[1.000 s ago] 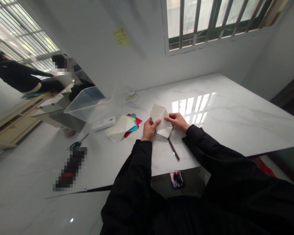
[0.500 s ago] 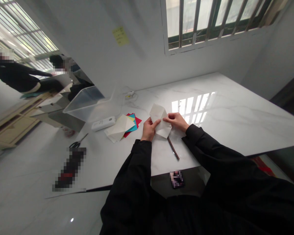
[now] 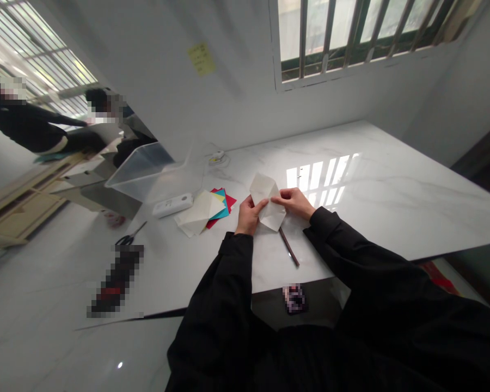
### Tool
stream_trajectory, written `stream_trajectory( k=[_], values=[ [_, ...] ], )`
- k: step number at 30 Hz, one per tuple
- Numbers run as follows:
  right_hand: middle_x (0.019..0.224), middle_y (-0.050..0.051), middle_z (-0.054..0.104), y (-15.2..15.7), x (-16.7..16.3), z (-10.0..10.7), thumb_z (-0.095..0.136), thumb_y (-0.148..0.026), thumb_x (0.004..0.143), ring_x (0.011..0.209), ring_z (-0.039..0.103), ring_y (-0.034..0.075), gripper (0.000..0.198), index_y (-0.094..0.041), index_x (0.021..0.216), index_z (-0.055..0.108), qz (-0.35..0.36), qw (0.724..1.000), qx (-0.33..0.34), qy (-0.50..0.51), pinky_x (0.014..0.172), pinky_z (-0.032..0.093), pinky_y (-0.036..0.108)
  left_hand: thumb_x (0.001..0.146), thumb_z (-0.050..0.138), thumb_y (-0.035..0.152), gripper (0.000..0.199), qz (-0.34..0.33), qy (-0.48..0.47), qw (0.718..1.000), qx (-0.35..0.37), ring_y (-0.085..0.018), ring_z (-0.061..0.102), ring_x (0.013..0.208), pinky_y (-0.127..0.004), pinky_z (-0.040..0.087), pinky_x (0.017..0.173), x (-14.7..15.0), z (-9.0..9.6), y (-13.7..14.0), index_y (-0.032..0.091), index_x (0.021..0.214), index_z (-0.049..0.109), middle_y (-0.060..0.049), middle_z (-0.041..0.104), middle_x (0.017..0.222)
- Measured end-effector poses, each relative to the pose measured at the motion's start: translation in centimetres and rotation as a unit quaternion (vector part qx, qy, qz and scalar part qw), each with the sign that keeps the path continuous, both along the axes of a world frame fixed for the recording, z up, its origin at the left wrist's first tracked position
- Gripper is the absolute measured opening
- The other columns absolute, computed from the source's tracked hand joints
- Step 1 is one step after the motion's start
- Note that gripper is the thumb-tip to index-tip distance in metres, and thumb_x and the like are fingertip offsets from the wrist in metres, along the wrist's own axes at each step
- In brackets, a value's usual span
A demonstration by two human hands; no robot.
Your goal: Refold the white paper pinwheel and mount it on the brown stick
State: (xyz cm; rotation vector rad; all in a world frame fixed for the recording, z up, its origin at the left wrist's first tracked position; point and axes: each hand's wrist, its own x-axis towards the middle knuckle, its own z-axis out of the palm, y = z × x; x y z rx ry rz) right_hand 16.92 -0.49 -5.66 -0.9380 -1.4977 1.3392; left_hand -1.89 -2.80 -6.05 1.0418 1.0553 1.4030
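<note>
Between my two hands, just over the marble-patterned table (image 3: 392, 179), is a folded sheet of cream paper (image 3: 264, 187). My left hand (image 3: 250, 216) grips its left edge, thumb lying across the front. From the other side, my right hand (image 3: 294, 201) pinches the right edge between thumb and fingers. Creases cross the sheet, and its lower end comes to an angled corner. Below the paper lies a thin dark brown stick (image 3: 289, 249), its upper end close to the sheet's lower corner. Left of my hands rests a stack of cream, yellow, blue and red paper (image 3: 200, 212).
A white oblong device (image 3: 173, 206) sits beside the stack, with a clear plastic bin (image 3: 141, 174) behind it. Scissors (image 3: 130, 235) and a blurred-out dark item (image 3: 116, 283) lie at the left. A phone-like object (image 3: 294, 299) is below the table edge. Two people are at the far left.
</note>
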Motion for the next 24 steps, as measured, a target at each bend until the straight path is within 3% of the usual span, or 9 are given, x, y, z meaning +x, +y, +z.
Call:
stream_trajectory(
  k=[24],
  values=[
    [0.079,0.006,0.076,0.66,-0.02,-0.81,0.084,-0.062,0.076,0.068,0.065,0.018,0.05,-0.013,0.086,0.079,0.002,1.0,-0.003,0.022,0.062,0.049,0.027,0.057,0.101,0.042,0.061,-0.024,-0.027,0.999,-0.009,-0.027,0.076,0.094,-0.04,0.06,0.091,0.06,-0.08,0.12,0.014,0.105,0.075,-0.011,0.082,0.104]
  ],
)
